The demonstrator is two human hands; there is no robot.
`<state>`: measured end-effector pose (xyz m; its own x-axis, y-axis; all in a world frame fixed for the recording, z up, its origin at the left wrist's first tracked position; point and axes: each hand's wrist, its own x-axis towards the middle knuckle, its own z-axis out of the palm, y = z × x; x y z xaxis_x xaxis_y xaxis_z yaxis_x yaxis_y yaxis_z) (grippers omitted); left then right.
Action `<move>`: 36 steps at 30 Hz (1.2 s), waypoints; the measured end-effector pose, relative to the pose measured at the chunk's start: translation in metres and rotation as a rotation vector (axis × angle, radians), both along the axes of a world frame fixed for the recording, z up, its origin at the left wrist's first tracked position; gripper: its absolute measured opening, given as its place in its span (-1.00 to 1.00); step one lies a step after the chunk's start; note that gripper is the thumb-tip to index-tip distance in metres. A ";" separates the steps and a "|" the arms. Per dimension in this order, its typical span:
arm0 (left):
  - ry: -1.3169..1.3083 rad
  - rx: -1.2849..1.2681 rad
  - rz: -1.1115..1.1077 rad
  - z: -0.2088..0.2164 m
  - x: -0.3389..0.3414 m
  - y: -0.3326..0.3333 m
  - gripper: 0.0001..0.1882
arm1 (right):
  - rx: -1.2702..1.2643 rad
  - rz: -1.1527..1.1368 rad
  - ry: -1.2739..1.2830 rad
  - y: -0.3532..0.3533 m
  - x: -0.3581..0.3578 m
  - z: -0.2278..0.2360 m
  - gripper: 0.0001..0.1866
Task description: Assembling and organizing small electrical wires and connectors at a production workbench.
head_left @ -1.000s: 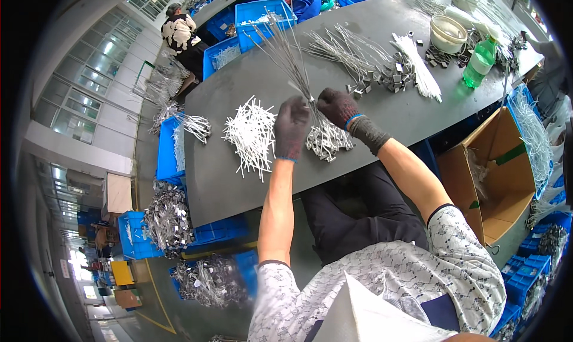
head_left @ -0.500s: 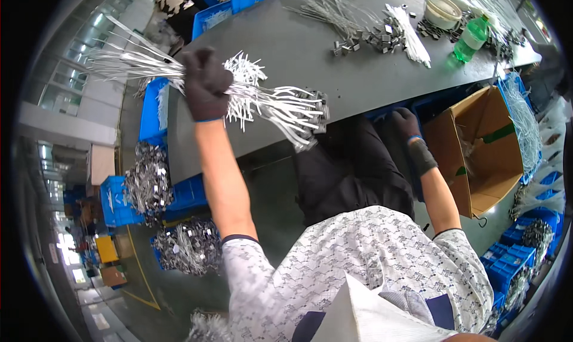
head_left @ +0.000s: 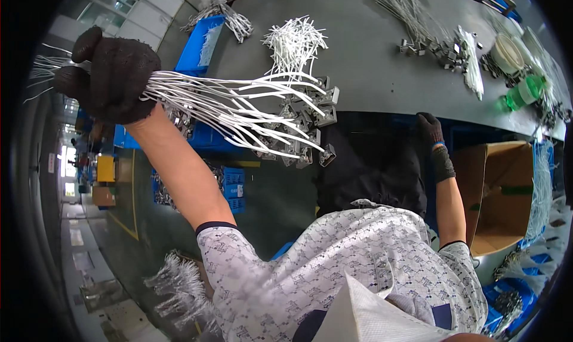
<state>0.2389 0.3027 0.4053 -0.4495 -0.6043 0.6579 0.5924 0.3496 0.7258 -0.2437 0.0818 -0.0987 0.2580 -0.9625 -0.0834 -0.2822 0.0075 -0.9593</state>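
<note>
My left hand, in a dark knitted glove, is raised at the left with its fingers closed around a bundle of white wires. Thin wire tails stick out beyond the hand at the far left. From its other side the wires fan to the right, ending in small square metal pieces that hang off the table's front edge. My right hand, also gloved and with a dark wrist band, is by the table edge beside my leg. How its fingers are bent is too unclear to tell.
A pile of white wires lies on the grey table. Farther right are wires with metal ends, a round tub and a green bottle. An open cardboard box stands at right; blue crates sit below left.
My left hand has swung left and come closer to the camera, carrying the wire bundle away from the pile on the table. My right hand has shifted slightly in the view.
</note>
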 end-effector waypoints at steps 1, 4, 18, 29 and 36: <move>0.002 0.005 0.016 0.000 0.005 -0.002 -0.55 | 0.021 0.010 0.006 -0.006 0.013 0.002 -0.62; 0.038 0.160 0.219 -0.006 0.031 -0.018 -0.46 | 0.167 0.040 0.004 -0.029 0.057 0.016 -0.62; -0.834 0.940 2.137 -0.174 0.385 -0.253 -0.70 | -0.493 0.176 0.417 -0.128 0.238 0.006 -0.75; -0.339 0.955 1.980 -0.267 0.455 -0.400 -0.50 | -0.433 0.212 0.563 -0.137 0.251 0.016 -0.68; -1.336 0.751 2.120 -0.323 0.406 -0.342 -0.58 | -0.425 0.198 0.542 -0.138 0.248 0.009 -0.65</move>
